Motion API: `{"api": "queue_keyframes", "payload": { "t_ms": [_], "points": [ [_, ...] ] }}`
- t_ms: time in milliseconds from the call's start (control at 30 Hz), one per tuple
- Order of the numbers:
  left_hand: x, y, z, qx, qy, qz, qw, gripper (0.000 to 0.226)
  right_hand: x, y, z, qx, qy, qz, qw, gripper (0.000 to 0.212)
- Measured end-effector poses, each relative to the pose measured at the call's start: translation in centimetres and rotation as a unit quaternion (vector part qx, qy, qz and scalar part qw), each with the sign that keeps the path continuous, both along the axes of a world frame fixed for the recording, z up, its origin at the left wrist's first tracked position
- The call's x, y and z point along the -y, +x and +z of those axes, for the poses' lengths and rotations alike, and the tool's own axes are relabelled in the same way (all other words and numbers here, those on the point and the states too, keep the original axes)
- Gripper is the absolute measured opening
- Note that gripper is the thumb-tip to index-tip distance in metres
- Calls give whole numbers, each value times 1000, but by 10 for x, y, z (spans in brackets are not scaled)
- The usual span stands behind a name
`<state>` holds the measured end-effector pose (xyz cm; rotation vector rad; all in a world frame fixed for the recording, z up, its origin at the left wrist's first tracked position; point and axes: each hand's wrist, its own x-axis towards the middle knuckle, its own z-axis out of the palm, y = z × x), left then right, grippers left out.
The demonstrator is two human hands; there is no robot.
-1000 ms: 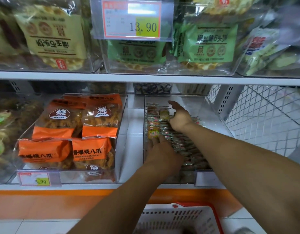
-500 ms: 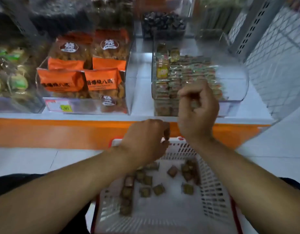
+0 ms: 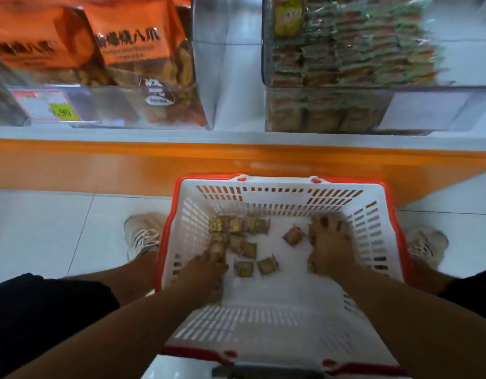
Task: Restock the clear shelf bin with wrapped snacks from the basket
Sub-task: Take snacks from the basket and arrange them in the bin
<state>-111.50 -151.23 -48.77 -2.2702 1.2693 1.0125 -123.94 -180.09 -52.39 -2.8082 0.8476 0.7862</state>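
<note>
A white basket with a red rim (image 3: pixel 285 187) sits on the floor between my feet. Several small brown wrapped snacks (image 3: pixel 243 242) lie scattered on its bottom. My left hand (image 3: pixel 206 269) is down in the basket, fingers resting on snacks at the left side. My right hand (image 3: pixel 329 244) presses down on snacks near the right wall, fingers spread. Whether either hand grips a snack is blurred. The clear shelf bin (image 3: pixel 427 102) stands on the shelf above, upper right, stacked with wrapped snacks (image 3: pixel 353 50).
A second clear bin (image 3: pixel 113 105) with orange snack bags (image 3: pixel 132 42) and a price tag (image 3: pixel 45 105) stands at the upper left. An orange shelf front (image 3: pixel 99 165) runs across. My shoes (image 3: pixel 143 233) stand on white floor tiles beside the basket.
Both hands left the shelf bin, drew back over the basket, and are now down inside it on the snacks. The view has tilted down toward the floor.
</note>
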Motion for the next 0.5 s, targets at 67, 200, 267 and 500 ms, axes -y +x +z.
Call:
{"api": "queue_keyframes", "payload": {
  "t_ms": [67, 200, 267, 500],
  "points": [
    [2, -6, -20, 5, 17, -19, 1000, 55, 10, 7, -14, -6, 14, 0, 1000, 99],
    [6, -13, -51, 28, 44, -34, 998, 44, 23, 18, -37, -21, 100, -56, 993, 99],
    [4, -18, -63, 28, 55, -26, 998, 47, 21, 16, -45, -26, 131, -48, 990, 97],
    [10, -29, -83, 55, 74, -71, 993, 45, -10, 8, -61, 30, 175, -3, 984, 59]
  ]
}}
